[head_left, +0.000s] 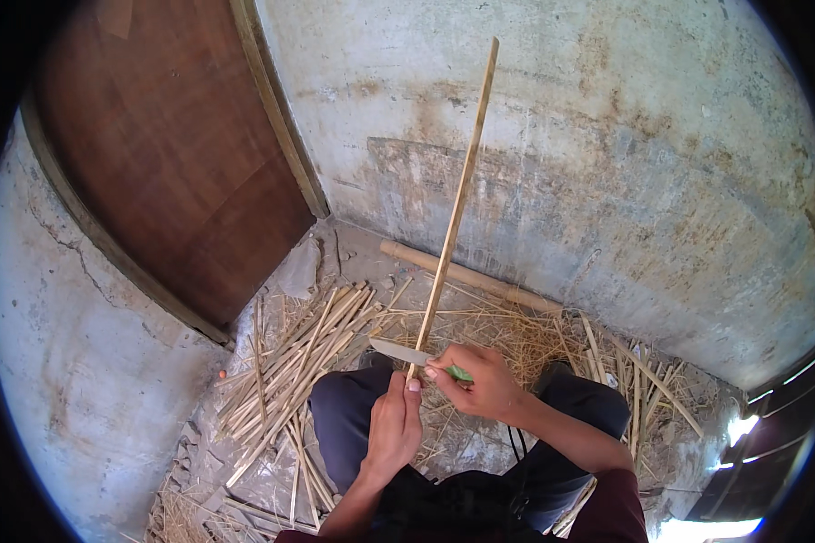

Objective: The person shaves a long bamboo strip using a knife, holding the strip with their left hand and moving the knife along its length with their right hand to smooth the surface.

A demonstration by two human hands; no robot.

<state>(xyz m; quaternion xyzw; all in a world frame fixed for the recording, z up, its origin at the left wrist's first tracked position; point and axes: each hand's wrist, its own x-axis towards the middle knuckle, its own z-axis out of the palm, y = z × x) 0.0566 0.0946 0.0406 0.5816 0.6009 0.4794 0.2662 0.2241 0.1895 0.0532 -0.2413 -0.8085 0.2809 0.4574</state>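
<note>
1. In the head view, the left hand [394,425] grips a long pale strip [462,195] by its lower end, with the thumb along the near side and the fingers closed around it.
2. The strip rises from that grip in front of the person, leaning slightly to the right; its far tip shows against the stained wall [625,118].
3. The right hand [480,385] is clenched around the green handle [460,373] of a knife [397,349], just beside the left hand.
4. The knife's blade points left and crosses the strip just above the left hand's thumb; whether its edge cuts into the strip cannot be told.
5. Both hands are between the person's bent knees, in dark trousers [344,425]; a maroon sleeve [614,507] covers part of the right arm.
6. A loose heap of similar strips [312,339] lies on the floor to the left, most of them slanting the same way.
7. Straw-like shavings [503,339] are scattered ahead of the knees, and more strips [641,385] lie beyond the right knee.
8. A thick round pole [480,279] lies along the foot of the stained wall, behind the shavings.
9. A reddish-brown door [172,154] in a wooden frame stands at the upper left, with a pale crumpled bag [301,269] near its lower corner.
</note>
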